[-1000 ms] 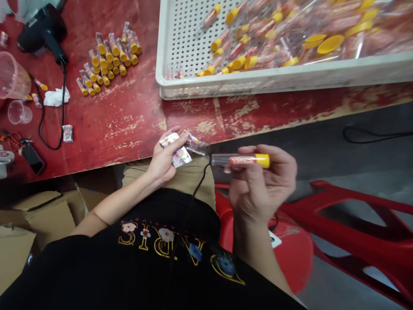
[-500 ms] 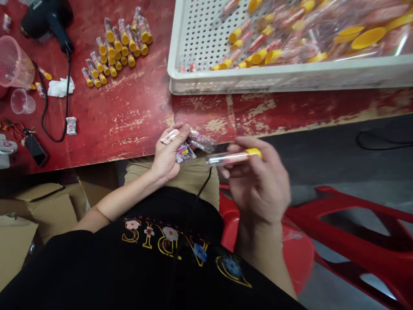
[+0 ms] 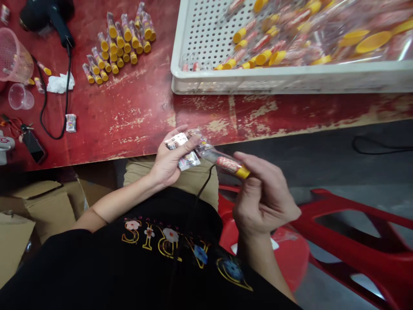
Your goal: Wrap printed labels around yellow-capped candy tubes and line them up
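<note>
My left hand [image 3: 166,163], at the table's front edge, pinches several small printed plastic sleeves [image 3: 189,161] under its thumb. In my right hand [image 3: 266,193], thumb and fingers grip a clear tube [image 3: 227,164] by its yellow cap end. Red-and-white pieces show inside this tube. It slants up to the left, and its far end meets clear printed film at my left fingertips. Whether that end is inside a sleeve I cannot tell.
A white perforated crate [image 3: 274,79] of yellow-capped tubes stands at the right of the red table [image 3: 138,112]. Wrapped tubes [image 3: 121,41] stand grouped at left, near a black hair dryer [image 3: 53,19], pink basket [image 3: 14,56], clear cup [image 3: 21,97] and phone [image 3: 34,146]. Red stools [image 3: 325,215] stand right.
My right hand has turned the tube so its cap points down to the right, and its far end has come to my left fingertips. The sleeves in my left hand have shifted.
</note>
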`<action>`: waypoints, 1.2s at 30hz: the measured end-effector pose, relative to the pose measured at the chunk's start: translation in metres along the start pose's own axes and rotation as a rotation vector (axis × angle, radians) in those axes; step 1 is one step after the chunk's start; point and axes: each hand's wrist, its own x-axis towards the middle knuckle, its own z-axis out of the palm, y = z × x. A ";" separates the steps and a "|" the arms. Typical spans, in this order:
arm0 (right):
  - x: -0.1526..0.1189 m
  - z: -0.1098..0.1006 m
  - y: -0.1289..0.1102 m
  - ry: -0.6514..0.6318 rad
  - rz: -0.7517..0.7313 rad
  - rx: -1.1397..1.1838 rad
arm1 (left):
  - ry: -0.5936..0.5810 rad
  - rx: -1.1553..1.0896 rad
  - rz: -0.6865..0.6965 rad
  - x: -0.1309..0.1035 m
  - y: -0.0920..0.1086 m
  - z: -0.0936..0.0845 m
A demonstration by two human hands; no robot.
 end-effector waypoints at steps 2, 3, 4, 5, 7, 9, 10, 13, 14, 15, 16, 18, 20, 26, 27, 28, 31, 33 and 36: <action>-0.001 -0.005 -0.001 -0.066 -0.021 0.002 | -0.020 0.017 0.006 -0.002 0.002 -0.001; -0.001 -0.007 -0.002 -0.097 -0.041 -0.020 | -0.030 0.023 0.010 -0.003 0.002 -0.001; -0.002 -0.007 -0.003 -0.127 -0.066 -0.051 | -0.038 0.028 0.018 -0.003 0.001 -0.002; -0.003 -0.007 -0.004 -0.145 -0.088 -0.087 | -0.046 0.032 0.027 -0.004 0.001 -0.003; -0.007 -0.004 -0.005 -0.128 -0.094 -0.141 | -0.062 0.037 0.044 -0.004 -0.002 -0.003; -0.010 0.003 -0.004 -0.094 -0.056 -0.132 | -0.082 0.038 0.044 -0.006 -0.003 -0.003; -0.011 0.008 -0.004 -0.097 -0.034 -0.108 | -0.093 0.040 0.041 -0.007 -0.004 -0.003; -0.008 0.024 -0.003 -0.124 -0.025 -0.037 | -0.113 0.057 0.049 -0.010 -0.003 -0.003; -0.005 0.029 -0.003 -0.092 -0.028 -0.023 | -0.115 0.065 0.063 -0.010 -0.002 -0.003; -0.002 0.034 -0.003 -0.044 -0.020 -0.012 | -0.116 0.071 0.080 -0.011 0.000 -0.004; 0.002 0.039 -0.003 0.008 -0.003 -0.001 | -0.117 0.076 0.099 -0.011 0.001 -0.005; 0.009 0.049 -0.004 0.076 0.029 0.032 | -0.116 0.073 0.139 -0.011 0.004 -0.008; 0.016 0.057 -0.005 0.089 0.029 0.059 | -0.108 0.053 0.184 -0.011 0.008 -0.011; 0.032 0.087 -0.012 -0.003 0.022 0.139 | -0.025 -0.016 0.260 -0.003 0.030 -0.021; 0.037 0.095 -0.012 -0.027 0.029 0.168 | -0.009 -0.045 0.268 0.002 0.038 -0.024; 0.045 0.107 -0.011 -0.055 0.043 0.201 | 0.007 -0.086 0.277 0.008 0.047 -0.027; 0.083 0.161 0.005 -0.109 0.040 0.276 | 0.082 -0.252 0.306 0.029 0.079 -0.043; 0.120 0.215 0.020 -0.120 -0.040 0.267 | 0.151 -0.348 0.333 0.040 0.099 -0.057; 0.172 0.305 0.040 -0.208 -0.147 0.108 | 0.241 -0.422 0.355 0.043 0.116 -0.078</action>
